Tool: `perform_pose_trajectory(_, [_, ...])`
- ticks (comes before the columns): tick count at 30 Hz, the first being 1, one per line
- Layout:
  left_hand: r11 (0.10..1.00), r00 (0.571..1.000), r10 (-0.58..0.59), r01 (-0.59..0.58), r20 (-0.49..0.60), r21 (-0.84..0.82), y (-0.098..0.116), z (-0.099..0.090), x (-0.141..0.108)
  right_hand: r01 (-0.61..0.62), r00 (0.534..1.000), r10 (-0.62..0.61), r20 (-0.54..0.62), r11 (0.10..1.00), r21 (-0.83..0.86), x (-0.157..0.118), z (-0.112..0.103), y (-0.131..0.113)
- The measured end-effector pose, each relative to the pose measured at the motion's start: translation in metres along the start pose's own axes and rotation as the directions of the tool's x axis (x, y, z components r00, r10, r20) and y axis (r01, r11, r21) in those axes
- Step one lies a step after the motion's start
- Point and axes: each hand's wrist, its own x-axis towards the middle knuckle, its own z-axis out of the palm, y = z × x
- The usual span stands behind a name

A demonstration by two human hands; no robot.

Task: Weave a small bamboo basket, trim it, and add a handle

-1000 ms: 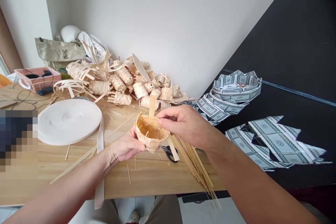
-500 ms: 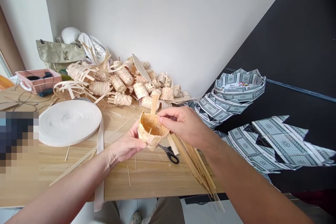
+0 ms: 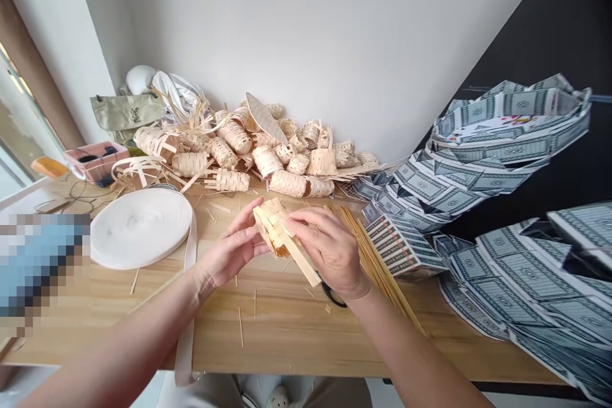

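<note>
A small woven basket of pale wood strips (image 3: 273, 222) is held above the table, tipped so that its opening faces down toward me. One wide strip sticks out from it to the lower right. My left hand (image 3: 238, 243) supports the basket from the left, fingers curved round its side. On the right, my right hand (image 3: 329, 247) pinches the basket near the base of the wide strip. Below my right hand, black-handled scissors (image 3: 333, 296) lie partly hidden on the table. A bundle of thin sticks (image 3: 382, 271) lies just right of them.
A white coiled roll of tape (image 3: 141, 226) lies at the left, its end hanging over the table's front edge. Many woven pieces (image 3: 232, 135) are heaped along the wall. A pink basket (image 3: 98, 162) stands back left. Folded-paper constructions (image 3: 507, 268) and a patterned box (image 3: 404, 245) occupy the right.
The basket has been turned over from opening up to opening down, its wide strip now pointing to the lower right. My right hand has shifted its hold, and the view has swung.
</note>
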Motion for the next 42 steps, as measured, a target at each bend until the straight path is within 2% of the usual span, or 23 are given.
perform_pose_trajectory(4, [0.983, 0.993, 0.083, -0.068, -0.085, 0.172, -0.002, -0.002, 0.004, -0.058, 0.996, 0.064, -0.065, 0.995, 0.079, -0.011, 0.014, 0.008])
perform_pose_trajectory(9, [0.958, 0.982, 0.147, -0.112, -0.117, 0.263, -0.003, -0.007, 0.009, -0.131, 0.982, 0.152, -0.111, 0.975, 0.178, -0.025, 0.033, 0.021])
perform_pose_trajectory(16, [0.959, 0.984, 0.076, -0.027, -0.164, 0.283, -0.010, -0.014, 0.014, -0.159, 0.967, 0.203, -0.152, 0.953, 0.258, -0.041, 0.052, 0.027])
perform_pose_trajectory(20, [0.964, 0.977, 0.042, 0.015, -0.209, 0.266, -0.009, -0.014, 0.017, -0.176, 0.965, 0.225, -0.134, 0.937, 0.301, -0.043, 0.050, 0.027])
perform_pose_trajectory(24, [0.962, 0.964, 0.091, -0.021, -0.251, 0.271, -0.006, -0.016, 0.018, -0.233, 0.951, 0.274, -0.143, 0.940, 0.249, -0.044, 0.041, 0.029])
perform_pose_trajectory(27, [0.962, 0.954, 0.118, -0.042, -0.274, 0.270, -0.005, -0.020, 0.019, -0.230, 0.959, 0.261, -0.112, 0.944, 0.234, -0.044, 0.036, 0.031])
perform_pose_trajectory(31, [0.966, 0.952, 0.109, -0.033, -0.285, 0.256, -0.006, -0.024, 0.019, -0.180, 0.976, 0.212, -0.051, 0.915, 0.361, -0.044, 0.036, 0.029])
perform_pose_trajectory(33, [0.964, 0.951, 0.122, -0.045, -0.286, 0.260, -0.006, -0.024, 0.019, -0.215, 0.969, 0.247, -0.002, 0.844, 0.492, -0.044, 0.037, 0.026])
perform_pose_trajectory(35, [0.960, 0.942, 0.156, -0.074, -0.298, 0.269, -0.005, -0.023, 0.019, -0.342, 0.926, 0.365, 0.095, 0.709, 0.617, -0.045, 0.039, 0.024])
perform_pose_trajectory(38, [0.952, 0.927, 0.198, -0.105, -0.317, 0.287, -0.003, -0.023, 0.019, -0.547, 0.779, 0.551, 0.299, 0.364, 0.754, -0.047, 0.041, 0.023])
perform_pose_trajectory(40, [0.945, 0.923, 0.218, -0.119, -0.317, 0.306, -0.003, -0.023, 0.018, -0.582, 0.694, 0.585, 0.420, 0.111, 0.806, -0.048, 0.041, 0.023])
perform_pose_trajectory(42, [0.936, 0.921, 0.237, -0.132, -0.308, 0.326, -0.003, -0.024, 0.018, -0.566, 0.639, 0.580, 0.505, -0.090, 0.820, -0.048, 0.041, 0.024])
